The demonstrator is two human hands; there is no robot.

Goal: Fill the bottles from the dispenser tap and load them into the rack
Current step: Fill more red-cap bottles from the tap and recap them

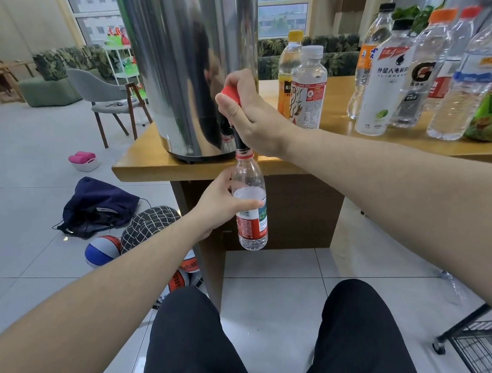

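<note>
Over on the floor at the left sit a pink-filled bowl (84,160), a dark bag (97,205) and some balls (102,250). Moving in, the left hand (218,205) is wrapped round a clear bottle (250,212) with a red label, holding it upright just below the table (144,165) edge, its open neck right under the black spout of the tap (240,138). Water sits partway up inside it (roughly to the top of the label). Above it stands the big steel dispenser (185,71) on the table corner, and the right hand (248,110) is curled over the tap's red handle (231,94), gripping it. Further right, two capped bottles stand just beside the dispenser, then a whole cluster of bottles (430,73) at the table's far right. Down at the bottom right, a black wire rack (477,357) stands on the floor.
</note>
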